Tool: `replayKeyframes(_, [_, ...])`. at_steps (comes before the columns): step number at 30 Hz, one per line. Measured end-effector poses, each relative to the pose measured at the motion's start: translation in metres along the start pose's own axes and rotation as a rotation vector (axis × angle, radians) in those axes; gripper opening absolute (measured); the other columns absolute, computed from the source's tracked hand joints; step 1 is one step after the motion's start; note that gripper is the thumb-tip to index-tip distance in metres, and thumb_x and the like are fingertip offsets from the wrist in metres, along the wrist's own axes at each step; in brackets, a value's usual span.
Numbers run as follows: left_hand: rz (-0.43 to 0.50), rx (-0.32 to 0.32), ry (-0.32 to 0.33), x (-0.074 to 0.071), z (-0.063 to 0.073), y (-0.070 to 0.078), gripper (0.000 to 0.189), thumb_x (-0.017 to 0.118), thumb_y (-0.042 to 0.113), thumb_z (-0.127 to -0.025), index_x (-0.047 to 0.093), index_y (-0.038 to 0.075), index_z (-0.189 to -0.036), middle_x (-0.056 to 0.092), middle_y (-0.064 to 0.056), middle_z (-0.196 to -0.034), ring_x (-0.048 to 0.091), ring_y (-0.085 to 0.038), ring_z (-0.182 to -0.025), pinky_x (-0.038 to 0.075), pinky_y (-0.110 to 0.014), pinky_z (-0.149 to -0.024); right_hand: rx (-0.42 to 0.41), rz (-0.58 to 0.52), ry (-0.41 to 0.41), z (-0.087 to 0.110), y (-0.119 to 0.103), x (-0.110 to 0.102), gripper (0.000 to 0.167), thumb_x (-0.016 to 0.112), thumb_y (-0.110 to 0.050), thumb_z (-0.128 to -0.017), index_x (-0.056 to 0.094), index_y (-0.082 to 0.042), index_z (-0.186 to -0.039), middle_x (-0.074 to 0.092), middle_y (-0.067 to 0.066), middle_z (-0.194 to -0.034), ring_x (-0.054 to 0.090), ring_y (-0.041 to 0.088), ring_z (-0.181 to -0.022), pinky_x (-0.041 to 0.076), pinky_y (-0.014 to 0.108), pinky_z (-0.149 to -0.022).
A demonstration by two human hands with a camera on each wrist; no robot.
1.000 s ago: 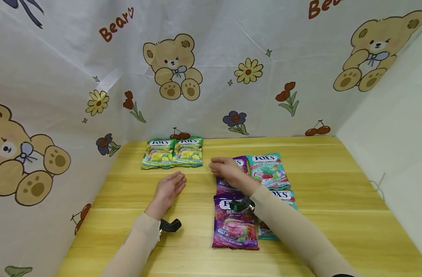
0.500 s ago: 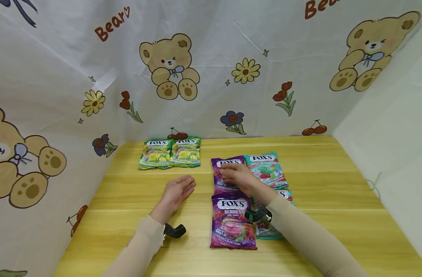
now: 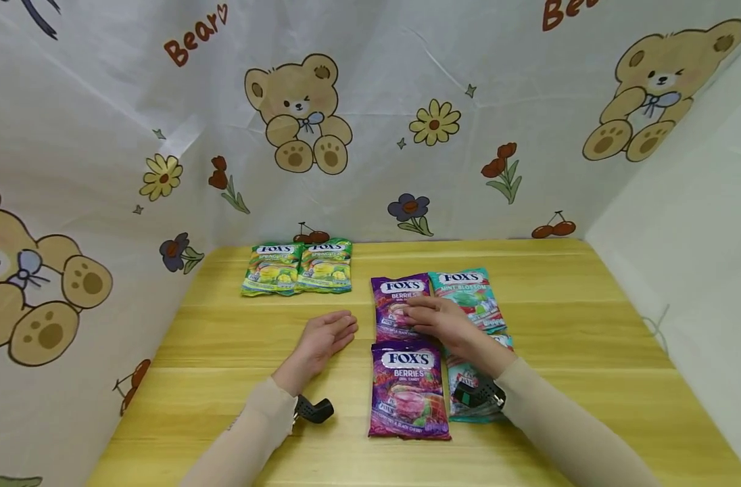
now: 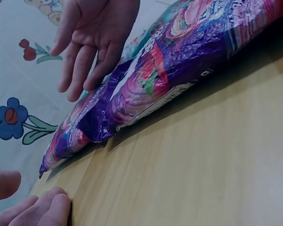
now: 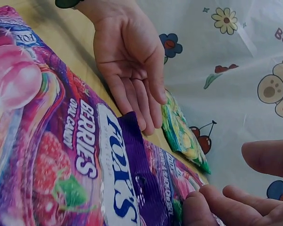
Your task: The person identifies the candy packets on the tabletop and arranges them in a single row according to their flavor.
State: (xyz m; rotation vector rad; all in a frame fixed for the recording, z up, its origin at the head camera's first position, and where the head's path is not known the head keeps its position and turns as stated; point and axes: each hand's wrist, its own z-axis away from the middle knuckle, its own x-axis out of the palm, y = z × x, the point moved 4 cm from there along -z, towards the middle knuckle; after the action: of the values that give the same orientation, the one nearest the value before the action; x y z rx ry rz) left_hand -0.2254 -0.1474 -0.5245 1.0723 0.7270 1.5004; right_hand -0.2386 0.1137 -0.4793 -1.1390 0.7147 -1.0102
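Observation:
My right hand (image 3: 446, 326) hovers over the right side of the far purple Fox's Berries candy bag (image 3: 390, 308), fingers fairly straight and gripping nothing. To the left of that bag, my left hand (image 3: 324, 338) rests low at the wood table with its fingers extended and a gap to the purple bags. A second purple Berries candy bag (image 3: 407, 399) lies nearer me, its top edge meeting the far one. Two teal Mint Blossom candy bags (image 3: 468, 301) lie beside the purple pair; the near one is partly covered by my right wrist. In the right wrist view, my right fingertips (image 5: 198, 209) overlap the far purple bag.
Two green Springtea candy bags (image 3: 324, 270) lie overlapping at the back left of the table (image 3: 565, 406). A bear-printed cloth (image 3: 370, 101) hangs behind and along the left side. A white panel (image 3: 699, 270) borders the right side, with a thin cord near it.
My right hand has moved right and slightly nearer me, uncovering more of the far purple bag. My left hand has shifted right, towards the purple bags. The bags stay in place.

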Motion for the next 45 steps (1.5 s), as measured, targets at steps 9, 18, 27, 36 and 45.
replayKeyframes(9, [-0.031, -0.032, -0.025, 0.012, -0.003, -0.002, 0.043, 0.056, 0.013, -0.107, 0.052, -0.003, -0.147, 0.06, -0.023, -0.143, 0.062, -0.032, -0.13, 0.054, -0.04, -0.108, 0.004, -0.003, 0.071, 0.015, 0.003, -0.021, 0.054, 0.055, -0.015, -0.107, 0.039, 0.005, -0.155, 0.04, 0.026, -0.16, 0.048, 0.041, -0.14, 0.046, 0.046, -0.117])
replayKeyframes(18, [-0.04, -0.064, -0.061, 0.025, -0.015, 0.004, 0.043, 0.055, 0.016, -0.108, 0.053, -0.002, -0.147, 0.06, -0.021, -0.144, 0.062, -0.031, -0.132, 0.052, -0.041, -0.111, 0.031, 0.045, 0.069, 0.022, -0.006, -0.036, 0.06, 0.053, -0.019, -0.108, 0.03, 0.003, -0.16, 0.031, 0.025, -0.165, 0.037, 0.043, -0.149, 0.035, 0.051, -0.124])
replayKeyframes(27, [-0.007, -0.08, -0.071, 0.031, -0.019, 0.003, 0.038, 0.055, 0.011, -0.107, 0.058, -0.002, -0.142, 0.064, -0.021, -0.14, 0.069, -0.024, -0.118, 0.055, -0.039, -0.105, 0.022, 0.032, 0.038, 0.021, -0.003, -0.036, 0.06, 0.051, -0.017, -0.109, 0.026, 0.005, -0.16, 0.026, 0.026, -0.167, 0.029, 0.042, -0.153, 0.032, 0.051, -0.125])
replayKeyframes(36, [0.004, -0.081, -0.06, 0.033, -0.022, 0.002, 0.038, 0.055, 0.01, -0.107, 0.058, -0.002, -0.142, 0.063, -0.022, -0.14, 0.067, -0.028, -0.122, 0.056, -0.039, -0.105, 0.024, -0.033, 0.06, 0.018, -0.001, -0.03, 0.057, 0.048, -0.014, -0.11, 0.028, 0.005, -0.159, 0.024, 0.025, -0.167, 0.027, 0.041, -0.154, 0.035, 0.049, -0.124])
replayKeyframes(45, [-0.024, -0.075, -0.035, 0.04, -0.025, 0.0, 0.035, 0.058, 0.01, -0.105, 0.062, 0.0, -0.139, 0.069, -0.021, -0.131, 0.072, -0.023, -0.109, 0.06, -0.038, -0.098, 0.032, -0.017, 0.099, 0.016, 0.003, -0.026, 0.057, 0.053, -0.015, -0.108, 0.032, 0.002, -0.159, 0.032, 0.024, -0.164, 0.038, 0.04, -0.149, 0.041, 0.05, -0.12])
